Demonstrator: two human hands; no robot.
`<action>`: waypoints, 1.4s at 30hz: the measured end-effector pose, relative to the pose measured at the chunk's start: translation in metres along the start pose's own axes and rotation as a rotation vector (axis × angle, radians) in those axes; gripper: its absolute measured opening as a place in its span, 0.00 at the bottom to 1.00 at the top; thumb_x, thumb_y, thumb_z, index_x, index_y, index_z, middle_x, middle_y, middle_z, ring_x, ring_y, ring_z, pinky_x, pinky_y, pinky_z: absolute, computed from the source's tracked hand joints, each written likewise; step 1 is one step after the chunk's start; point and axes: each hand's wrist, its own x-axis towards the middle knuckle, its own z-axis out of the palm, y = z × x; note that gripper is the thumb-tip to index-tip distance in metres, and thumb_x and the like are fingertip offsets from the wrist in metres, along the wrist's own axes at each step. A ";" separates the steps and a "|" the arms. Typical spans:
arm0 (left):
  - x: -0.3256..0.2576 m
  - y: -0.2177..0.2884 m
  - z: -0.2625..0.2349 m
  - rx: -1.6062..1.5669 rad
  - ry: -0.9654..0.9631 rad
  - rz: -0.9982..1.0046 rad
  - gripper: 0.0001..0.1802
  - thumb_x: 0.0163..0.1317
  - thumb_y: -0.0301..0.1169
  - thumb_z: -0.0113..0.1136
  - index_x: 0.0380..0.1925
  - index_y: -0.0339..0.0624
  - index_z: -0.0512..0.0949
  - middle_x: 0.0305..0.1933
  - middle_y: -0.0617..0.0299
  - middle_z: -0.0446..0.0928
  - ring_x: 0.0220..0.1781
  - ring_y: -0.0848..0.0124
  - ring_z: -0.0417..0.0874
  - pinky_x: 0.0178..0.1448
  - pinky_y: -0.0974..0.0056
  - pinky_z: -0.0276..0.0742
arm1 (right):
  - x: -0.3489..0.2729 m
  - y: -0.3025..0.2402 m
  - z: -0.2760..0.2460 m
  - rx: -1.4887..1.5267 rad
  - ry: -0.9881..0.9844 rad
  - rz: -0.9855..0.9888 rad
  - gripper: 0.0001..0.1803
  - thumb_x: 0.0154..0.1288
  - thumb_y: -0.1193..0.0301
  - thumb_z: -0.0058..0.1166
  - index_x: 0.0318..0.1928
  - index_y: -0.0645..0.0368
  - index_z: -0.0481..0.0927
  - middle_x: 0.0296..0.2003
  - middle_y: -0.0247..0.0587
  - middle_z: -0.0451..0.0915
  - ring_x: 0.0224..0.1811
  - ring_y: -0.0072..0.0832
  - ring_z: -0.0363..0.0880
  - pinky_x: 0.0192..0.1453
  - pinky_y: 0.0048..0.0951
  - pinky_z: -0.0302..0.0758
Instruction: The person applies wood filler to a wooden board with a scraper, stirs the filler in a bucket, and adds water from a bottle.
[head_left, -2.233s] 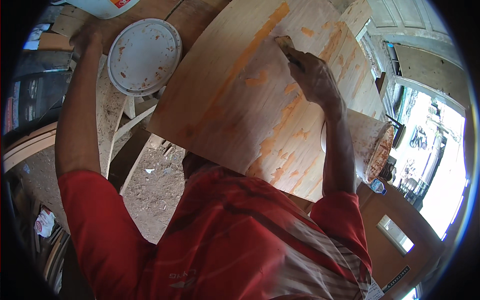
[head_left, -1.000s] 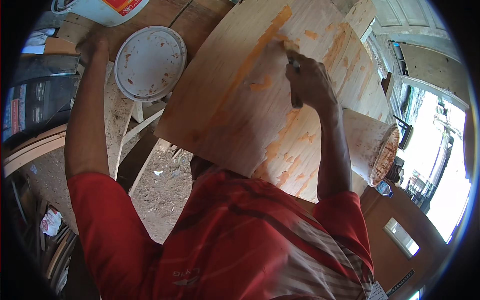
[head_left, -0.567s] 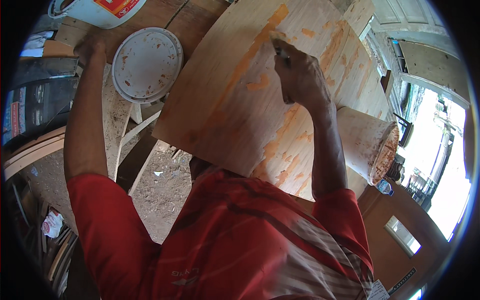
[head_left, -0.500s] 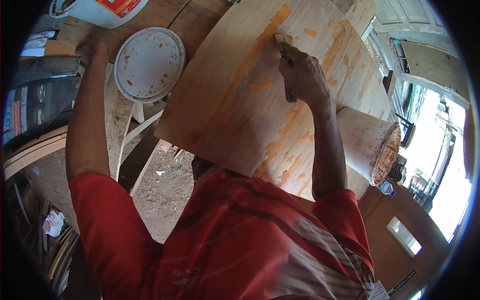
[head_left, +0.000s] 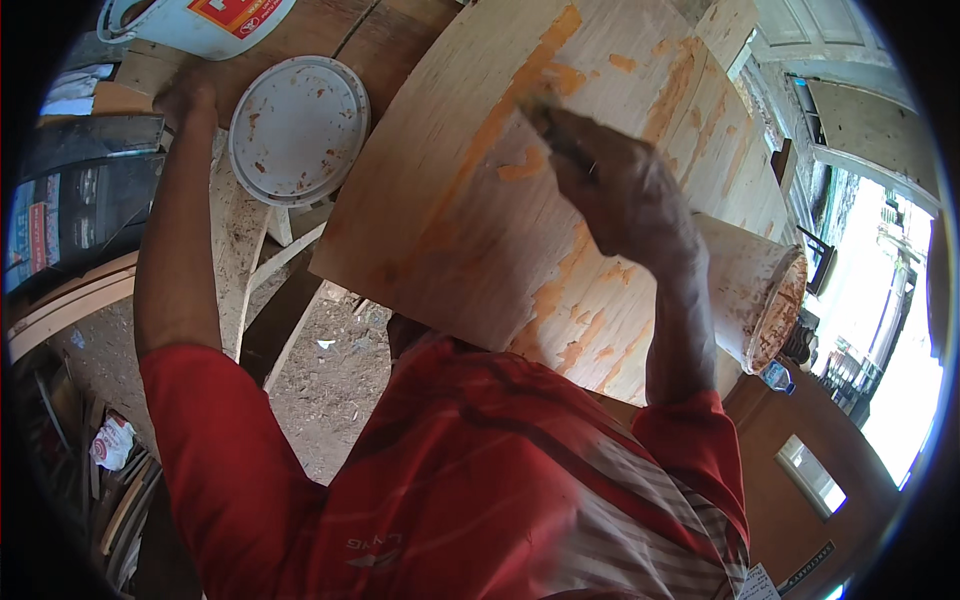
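A putty knife is gripped in my right hand (head_left: 625,190), which hangs over a pale wooden panel (head_left: 400,190). Motion blurs the hand and the knife's blade (head_left: 540,110). Orange-brown filler (head_left: 525,165) lies in streaks and patches across the wood. My left arm stretches forward, with my left hand (head_left: 187,98) down on the workbench beside a round white lid (head_left: 300,130); shadow hides its fingers. Specks of filler dot the lid.
A white bucket (head_left: 225,25) with a red label stands at the far left. Another bucket, filler-smeared (head_left: 750,290), lies on its side at the panel's right. A brown door-like board (head_left: 810,450) is at lower right; wood scraps (head_left: 130,500) lie at lower left.
My right hand has lifted the putty knife and drawn back toward me and slightly right. A filler patch now shows where the blade was. My left hand has stayed put.
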 end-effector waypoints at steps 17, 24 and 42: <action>0.017 -0.026 0.014 -0.079 -0.052 -0.061 0.28 0.73 0.46 0.51 0.56 0.28 0.69 0.53 0.44 0.82 0.48 0.57 0.88 0.49 0.53 0.86 | -0.023 0.013 0.032 -0.083 -0.135 0.018 0.15 0.73 0.67 0.56 0.57 0.55 0.79 0.33 0.49 0.82 0.32 0.50 0.83 0.39 0.50 0.79; 0.017 -0.028 0.004 0.093 -0.131 -0.073 0.25 0.76 0.46 0.45 0.54 0.35 0.78 0.52 0.49 0.85 0.50 0.58 0.89 0.50 0.54 0.85 | -0.080 -0.018 -0.021 0.106 -0.087 0.032 0.16 0.72 0.74 0.58 0.59 0.58 0.80 0.35 0.49 0.83 0.32 0.43 0.85 0.37 0.43 0.80; 0.046 -0.045 0.051 -0.714 0.031 -0.493 0.42 0.64 0.52 0.65 0.58 0.24 0.60 0.55 0.37 0.78 0.52 0.47 0.87 0.50 0.49 0.88 | -0.226 0.112 -0.189 -0.144 -0.149 0.729 0.18 0.77 0.64 0.52 0.51 0.67 0.83 0.35 0.46 0.84 0.36 0.30 0.80 0.45 0.34 0.77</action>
